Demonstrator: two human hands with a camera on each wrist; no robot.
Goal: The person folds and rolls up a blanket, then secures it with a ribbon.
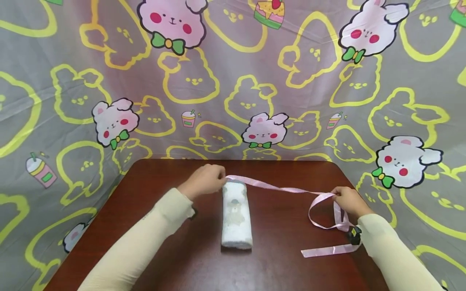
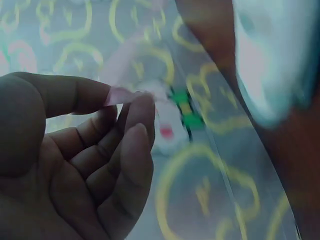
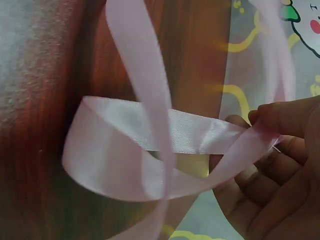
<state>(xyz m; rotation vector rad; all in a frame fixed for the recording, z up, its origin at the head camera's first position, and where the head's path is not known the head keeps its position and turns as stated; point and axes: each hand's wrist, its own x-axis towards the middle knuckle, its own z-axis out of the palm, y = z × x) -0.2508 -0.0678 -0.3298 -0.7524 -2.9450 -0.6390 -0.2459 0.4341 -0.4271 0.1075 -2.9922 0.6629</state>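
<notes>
1. Pink ribbon [image 1: 280, 188] spans above the rolled towel [image 1: 236, 216], mid-bench [image 1: 164, 250], crossing its long axis.
2. Left hand [image 1: 204, 182] pinches one end at the towel's far end.
3. Right hand [image 1: 349, 201] pinches a loop toward the right edge.

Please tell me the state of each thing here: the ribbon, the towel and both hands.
Pink ribbon: stretched between both hands, looped near the right, tail on the table.
Rolled towel: lying on table, untied.
Left hand: pinches ribbon end.
Right hand: pinches ribbon at loop.
</notes>
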